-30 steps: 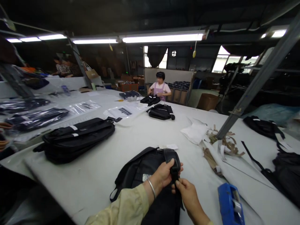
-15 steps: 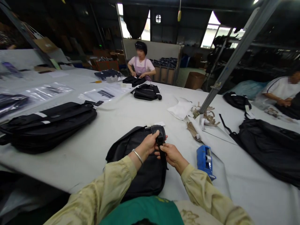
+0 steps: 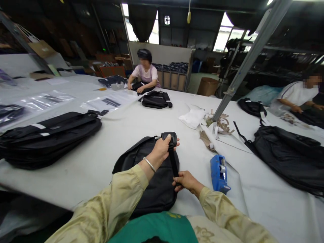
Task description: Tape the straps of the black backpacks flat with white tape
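A black backpack [image 3: 157, 189] lies flat on the white table right in front of me. My left hand [image 3: 163, 147] is closed around a folded, padded shoulder strap [image 3: 172, 137] at the bag's far end, thumb on top. From there a narrow black webbing strap [image 3: 173, 160] runs down over the bag toward me. My right hand [image 3: 183, 181] pinches the lower end of this webbing near the bag's right edge. The webbing looks straight between my two hands. Part of the bag is hidden under my left forearm.
A blue tape dispenser [image 3: 219, 173] stands to the right. Beyond it are tan strap scraps [image 3: 221, 123] by a metal post [image 3: 234, 81]. More black bags lie left [image 3: 50, 138], right [image 3: 288, 152] and ahead [image 3: 155, 99]. Two co-workers [image 3: 145, 72] [image 3: 297, 94] handle dark items.
My right hand has slid down the webbing toward me, away from my left hand, so a longer stretch shows. My left hand keeps its hold. The co-worker ahead leans lower over a bag.
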The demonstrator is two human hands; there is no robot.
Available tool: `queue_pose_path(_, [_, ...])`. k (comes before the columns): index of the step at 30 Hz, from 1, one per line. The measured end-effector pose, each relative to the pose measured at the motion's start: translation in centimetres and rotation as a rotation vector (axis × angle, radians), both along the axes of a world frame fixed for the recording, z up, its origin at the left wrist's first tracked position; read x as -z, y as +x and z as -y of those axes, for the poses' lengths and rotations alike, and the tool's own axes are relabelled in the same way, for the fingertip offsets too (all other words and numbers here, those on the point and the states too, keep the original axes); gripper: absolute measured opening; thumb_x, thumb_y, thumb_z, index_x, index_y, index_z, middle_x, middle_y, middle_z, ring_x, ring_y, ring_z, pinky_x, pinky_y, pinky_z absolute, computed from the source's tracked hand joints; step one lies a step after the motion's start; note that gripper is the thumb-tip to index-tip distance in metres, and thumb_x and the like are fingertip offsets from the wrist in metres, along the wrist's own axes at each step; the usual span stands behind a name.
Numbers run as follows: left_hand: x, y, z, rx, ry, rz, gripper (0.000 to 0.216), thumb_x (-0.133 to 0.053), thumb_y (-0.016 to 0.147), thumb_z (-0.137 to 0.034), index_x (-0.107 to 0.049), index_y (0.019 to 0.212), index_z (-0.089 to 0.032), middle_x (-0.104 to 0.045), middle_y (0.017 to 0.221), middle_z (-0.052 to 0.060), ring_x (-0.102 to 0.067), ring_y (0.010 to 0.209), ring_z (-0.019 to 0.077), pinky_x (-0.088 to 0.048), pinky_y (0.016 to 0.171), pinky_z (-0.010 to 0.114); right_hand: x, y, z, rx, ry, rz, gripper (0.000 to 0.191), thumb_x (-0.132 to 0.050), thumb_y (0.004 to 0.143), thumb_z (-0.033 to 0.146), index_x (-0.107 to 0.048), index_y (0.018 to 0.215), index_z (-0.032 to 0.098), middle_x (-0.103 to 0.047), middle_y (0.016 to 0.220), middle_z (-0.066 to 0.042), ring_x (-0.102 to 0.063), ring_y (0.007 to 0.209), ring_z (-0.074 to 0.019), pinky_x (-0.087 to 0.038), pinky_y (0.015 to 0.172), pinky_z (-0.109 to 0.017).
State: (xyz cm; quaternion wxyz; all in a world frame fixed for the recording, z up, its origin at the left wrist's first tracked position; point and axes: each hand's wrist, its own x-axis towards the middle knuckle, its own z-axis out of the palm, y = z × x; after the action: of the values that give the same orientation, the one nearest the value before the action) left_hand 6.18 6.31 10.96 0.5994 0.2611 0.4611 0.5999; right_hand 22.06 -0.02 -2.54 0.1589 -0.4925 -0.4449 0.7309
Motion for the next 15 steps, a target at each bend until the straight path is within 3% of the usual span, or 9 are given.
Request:
queue_pose_path(4, [0.4,-0.6,-0.2,-0.052,0.042,-0.028,0.032,-0.059,0.089,-0.037,-0.061,0.103,-0.007,-0.072,0.089,0.018,-0.070,0.067,0.0212,-0.054,0.051,0.025,1.3,-0.2,0.0,-0.068,0.044,0.028,0.011,-0.057,0.081,0.020,-0.058,0.086,0.011,-0.070,0.070,-0.005,-0.055,0.035,-0.0103,-0.044,0.035,-0.020])
queue_pose_path(8, [0.8,-1.3,-0.3,-0.028,0.063,-0.091,0.033,-0.060,0.088,-0.037,-0.062,0.100,-0.007,-0.072,0.087,0.019,-0.070,0.064,0.0211,-0.054,0.049,0.026,1.1,0.0,0.2,-0.151,0.096,0.086,0.024,-0.051,0.081,0.018,-0.056,0.103,0.012,-0.069,0.068,-0.003,-0.054,0.034,-0.0113,-0.045,0.037,-0.023])
queue_pose_path(11, [0.7,-1.7,0.0,0.037,0.056,-0.152,0.032,-0.062,0.086,-0.037,-0.061,0.099,-0.008,-0.072,0.087,0.018,-0.069,0.061,0.0206,-0.052,0.045,0.025,-1.2,1.1,-0.5,-0.291,0.199,0.254,0.043,-0.054,0.080,0.022,-0.050,0.122,0.014,-0.071,0.076,-0.005,-0.062,0.046,-0.0158,-0.050,0.048,-0.028])
queue_pose_path(15, [0.0,-1.6,0.4,0.019,0.024,-0.209,0.030,-0.061,0.086,-0.036,-0.062,0.096,-0.008,-0.072,0.085,0.018,-0.068,0.059,0.0195,-0.049,0.041,0.022,-7.4,1.5,-3.5,-0.374,0.740,0.597,0.060,-0.072,0.070,0.041,-0.056,0.123,0.019,-0.071,0.092,-0.010,-0.068,0.088,-0.0268,-0.050,0.077,-0.036])
